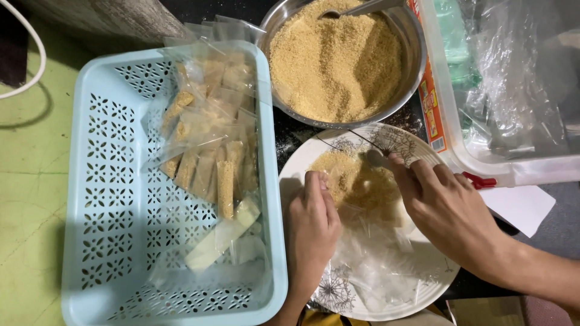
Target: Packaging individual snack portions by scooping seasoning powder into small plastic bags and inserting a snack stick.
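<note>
My left hand (311, 226) pinches a clear plastic pouch (353, 187) partly filled with brown granules, over a white plate (417, 281) with a dandelion pattern. My right hand (444, 208) holds a metal spoon (376, 158) at the pouch's mouth. More empty clear pouches (377, 262) lie on the plate under the hands. A steel bowl (411, 36) of brown granules stands just beyond the plate, with a second spoon (356, 9) resting in it.
A pale blue perforated basket (109, 181) at the left holds several filled pouches (211, 151). A clear plastic tub (513, 90) with plastic wrapping stands at the right, a white paper (522, 208) beside it. Green floor lies at far left.
</note>
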